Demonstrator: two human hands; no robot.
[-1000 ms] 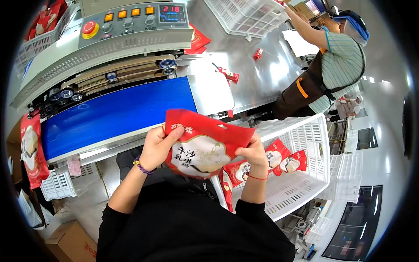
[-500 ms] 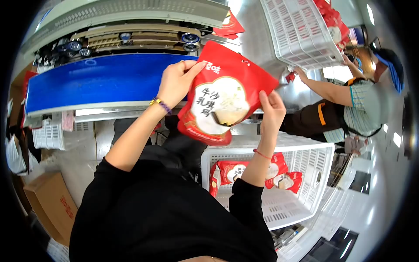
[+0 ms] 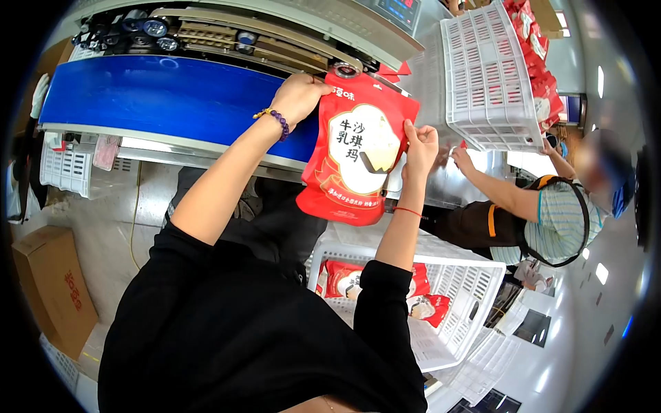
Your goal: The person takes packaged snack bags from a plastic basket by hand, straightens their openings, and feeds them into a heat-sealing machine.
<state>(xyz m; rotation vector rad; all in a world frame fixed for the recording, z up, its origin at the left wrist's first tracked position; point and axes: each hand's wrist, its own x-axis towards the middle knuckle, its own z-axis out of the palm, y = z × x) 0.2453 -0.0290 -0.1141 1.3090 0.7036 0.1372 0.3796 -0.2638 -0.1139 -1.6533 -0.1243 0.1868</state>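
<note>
A red snack pouch (image 3: 358, 148) with a white label and Chinese lettering is held up between both hands. My left hand (image 3: 301, 98) pinches its upper left edge, close to the sealing machine's rollers (image 3: 345, 69). On the pouch's right edge, my right hand (image 3: 421, 148) grips with thumb and fingers. The pouch's top edge lies beside the end of the machine, over the right end of the blue conveyor belt (image 3: 186, 103). Whether the top edge touches the rollers, I cannot tell.
Several red pouches (image 3: 428, 310) lie in a white crate (image 3: 492, 275) below my right arm. Another white crate (image 3: 489, 76) with red pouches stands on the metal table. A co-worker (image 3: 561, 213) reaches in from the right. A cardboard box (image 3: 55, 282) sits on the floor at left.
The pouch has turned from tilted to nearly upright, its top edge now nearer the machine's rollers. Both hands kept their grip. The view has shifted, bringing the machine's display into sight.
</note>
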